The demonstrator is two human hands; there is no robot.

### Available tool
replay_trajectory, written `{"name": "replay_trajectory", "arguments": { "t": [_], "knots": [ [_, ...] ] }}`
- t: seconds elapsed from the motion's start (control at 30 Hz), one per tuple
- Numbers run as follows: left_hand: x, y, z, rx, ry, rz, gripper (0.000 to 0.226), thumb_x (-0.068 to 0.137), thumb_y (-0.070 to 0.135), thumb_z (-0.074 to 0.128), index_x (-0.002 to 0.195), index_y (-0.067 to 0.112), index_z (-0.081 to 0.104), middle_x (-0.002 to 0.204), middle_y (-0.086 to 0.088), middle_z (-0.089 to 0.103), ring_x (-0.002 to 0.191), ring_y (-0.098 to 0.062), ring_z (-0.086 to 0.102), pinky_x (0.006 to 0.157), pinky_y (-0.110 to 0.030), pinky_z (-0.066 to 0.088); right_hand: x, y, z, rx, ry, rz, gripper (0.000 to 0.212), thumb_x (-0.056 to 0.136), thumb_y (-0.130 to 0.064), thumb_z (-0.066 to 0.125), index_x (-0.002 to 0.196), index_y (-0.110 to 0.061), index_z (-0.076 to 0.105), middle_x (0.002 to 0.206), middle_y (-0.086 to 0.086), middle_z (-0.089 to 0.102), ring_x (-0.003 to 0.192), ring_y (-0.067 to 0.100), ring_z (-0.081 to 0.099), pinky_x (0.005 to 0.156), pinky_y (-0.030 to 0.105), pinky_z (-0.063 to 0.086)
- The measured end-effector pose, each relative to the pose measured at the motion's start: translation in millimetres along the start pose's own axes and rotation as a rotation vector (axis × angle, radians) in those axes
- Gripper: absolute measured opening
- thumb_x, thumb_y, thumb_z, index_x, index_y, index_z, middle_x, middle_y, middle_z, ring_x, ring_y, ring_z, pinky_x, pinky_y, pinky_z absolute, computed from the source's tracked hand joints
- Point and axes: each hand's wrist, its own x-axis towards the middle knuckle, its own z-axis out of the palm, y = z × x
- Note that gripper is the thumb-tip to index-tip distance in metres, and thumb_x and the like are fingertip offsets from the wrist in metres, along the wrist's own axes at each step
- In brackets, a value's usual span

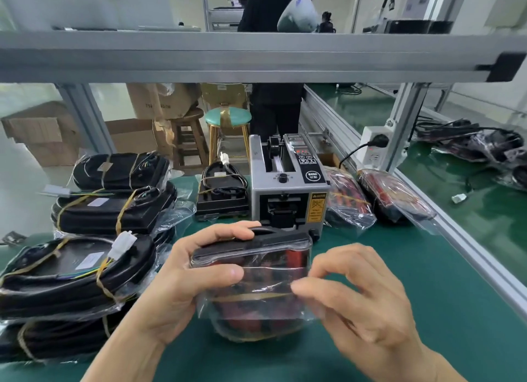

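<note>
A black and red lamp unit in a clear plastic bag (256, 270) is held above the green table mat (399, 267). My left hand (182, 279) grips its left end, thumb across the front and fingers over the black top edge. My right hand (362, 299) is at the bag's right side, its thumb and forefinger pinching the clear film. The bag's loose lower end hangs toward the mat.
Several bagged black units with wire bundles (85, 270) are stacked at the left. A grey tape dispenser machine (288, 187) stands just behind the hands, bagged red units (350, 202) to its right. An aluminium rail (456, 239) bounds the right side. A person (273, 102) stands beyond the bench.
</note>
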Motion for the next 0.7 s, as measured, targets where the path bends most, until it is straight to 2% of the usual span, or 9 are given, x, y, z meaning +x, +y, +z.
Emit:
{"name": "replay_trajectory", "arguments": {
  "t": [0.1, 0.2, 0.23, 0.3, 0.37, 0.43, 0.57, 0.63, 0.7],
  "knots": [
    [-1.7, -6.3, -1.8, -0.075, 0.057, 0.030, 0.044, 0.053, 0.009, 0.071, 0.096, 0.009, 0.072, 0.127, -0.013, 0.062, 0.111, -0.040, 0.062, 0.082, -0.050, 0.055, 0.8, -1.5, 1.4, 0.205, -0.117, 0.349, 0.056, 0.074, -0.036, 0.076, 0.123, -0.038, 0.051, 0.121, -0.020, 0.051, 0.113, 0.004, 0.053, 0.092, 0.020, 0.044],
    [-3.9, -19.3, -2.9, -0.288, 0.179, -0.003, 0.049, 0.038, 0.008, 0.077, 0.087, 0.015, 0.074, 0.126, -0.024, 0.059, 0.104, -0.053, 0.059, 0.075, -0.060, 0.053, 0.8, -0.2, 8.9, 0.494, -0.410, 0.737, 0.099, 0.054, -0.056, 0.084, 0.134, -0.061, 0.025, 0.135, -0.035, 0.040, 0.124, -0.015, 0.038, 0.096, 0.011, 0.039],
    [-4.6, -23.9, -3.3, -0.383, 0.211, -0.032, 0.054, 0.032, 0.009, 0.083, 0.084, 0.016, 0.073, 0.127, -0.029, 0.056, 0.102, -0.054, 0.060, 0.071, -0.056, 0.054, 0.2, 1.0, 11.9, 0.556, -0.478, 0.754, 0.103, 0.052, -0.052, 0.087, 0.134, -0.063, 0.024, 0.135, -0.035, 0.042, 0.122, -0.016, 0.041, 0.096, 0.009, 0.040],
    [-6.0, -32.1, -3.7, -0.521, 0.229, -0.061, 0.058, 0.025, 0.012, 0.089, 0.081, 0.018, 0.073, 0.125, -0.033, 0.054, 0.102, -0.052, 0.060, 0.069, -0.050, 0.054, 3.8, 0.8, 14.7, 0.623, -0.490, 0.718, 0.092, 0.058, -0.038, 0.088, 0.131, -0.057, 0.035, 0.128, -0.028, 0.054, 0.114, -0.008, 0.054, 0.091, 0.008, 0.043],
    [-6.5, -37.5, -5.5, -0.600, 0.188, -0.064, 0.056, 0.027, 0.010, 0.090, 0.080, 0.019, 0.074, 0.113, -0.027, 0.065, 0.094, -0.047, 0.065, 0.068, -0.047, 0.055, 8.1, -0.7, 13.6, 0.632, -0.424, 0.686, 0.075, 0.066, -0.027, 0.085, 0.126, -0.051, 0.046, 0.118, -0.022, 0.063, 0.104, -0.001, 0.062, 0.085, 0.009, 0.045],
    [-5.6, -40.2, -9.1, -0.647, 0.117, -0.043, 0.052, 0.033, 0.004, 0.088, 0.081, 0.018, 0.075, 0.102, -0.017, 0.072, 0.090, -0.041, 0.069, 0.070, -0.044, 0.056, 9.2, -3.0, 9.7, 0.564, -0.384, 0.650, 0.072, 0.067, -0.026, 0.083, 0.124, -0.052, 0.048, 0.116, -0.022, 0.063, 0.102, 0.001, 0.063, 0.083, 0.011, 0.048],
    [-0.7, -40.9, -18.5, -0.484, 0.130, -0.021, 0.055, 0.035, -0.001, 0.088, 0.087, 0.013, 0.076, 0.103, -0.006, 0.073, 0.093, -0.025, 0.069, 0.075, -0.036, 0.056, 14.0, -4.3, -0.6, 0.253, -0.368, 0.524, 0.069, 0.067, -0.032, 0.076, 0.129, -0.044, 0.048, 0.110, -0.024, 0.059, 0.102, 0.008, 0.060, 0.086, 0.029, 0.050],
    [-0.1, -40.3, -19.4, -0.384, 0.137, -0.022, 0.054, 0.042, -0.006, 0.084, 0.092, 0.011, 0.075, 0.104, -0.007, 0.072, 0.092, -0.022, 0.068, 0.074, -0.031, 0.056, 18.5, -3.4, -5.4, 0.161, -0.382, 0.480, 0.068, 0.065, -0.032, 0.073, 0.128, -0.041, 0.049, 0.107, -0.025, 0.058, 0.099, 0.005, 0.058, 0.085, 0.028, 0.048],
    [-2.1, -35.5, -17.4, -0.212, 0.139, 0.004, 0.052, 0.052, -0.009, 0.070, 0.099, 0.011, 0.073, 0.113, -0.007, 0.070, 0.103, -0.023, 0.065, 0.082, -0.030, 0.054, 23.3, -1.0, -8.7, 0.068, -0.417, 0.437, 0.068, 0.063, -0.030, 0.074, 0.127, -0.039, 0.052, 0.106, -0.025, 0.060, 0.097, 0.001, 0.056, 0.085, 0.026, 0.047]
  ]
}}
